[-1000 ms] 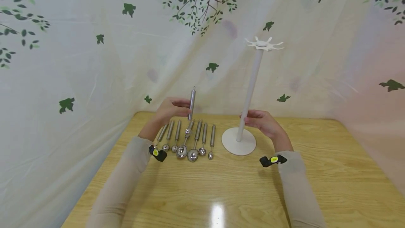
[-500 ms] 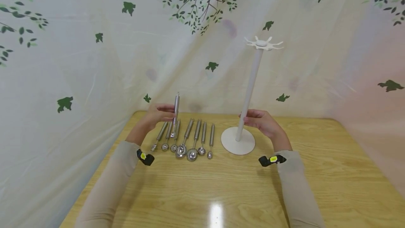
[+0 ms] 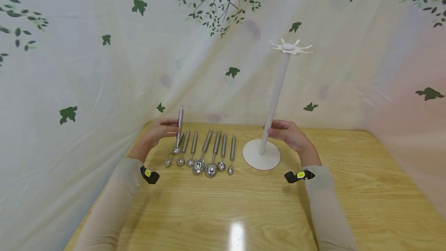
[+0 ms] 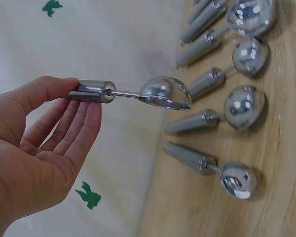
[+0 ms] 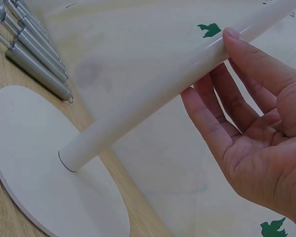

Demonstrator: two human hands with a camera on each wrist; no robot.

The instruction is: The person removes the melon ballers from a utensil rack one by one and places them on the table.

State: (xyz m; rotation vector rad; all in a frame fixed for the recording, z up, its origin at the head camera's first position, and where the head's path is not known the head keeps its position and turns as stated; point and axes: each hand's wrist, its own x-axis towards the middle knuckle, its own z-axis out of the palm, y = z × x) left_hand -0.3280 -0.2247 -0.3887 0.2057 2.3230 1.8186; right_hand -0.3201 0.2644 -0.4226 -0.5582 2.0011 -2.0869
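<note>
In the head view my left hand pinches the handle of a steel melon baller, held upright above the left end of a row. Its small round bowl points away from the fingers in the left wrist view. Below lie several similar steel scoops, handles toward the wall, bowls toward me. My right hand holds the lower part of a white pole between thumb and fingers. That pole rises from a round white base standing on the table.
A ring of white hooks tops the stand. The wooden table ends at a printed cloth hanging behind it. Several scoop handles lie close to the base's left side.
My left hand has carried the melon baller leftward and somewhat lower, from over the row's middle to its left end. The right hand and the stand stay in place.
</note>
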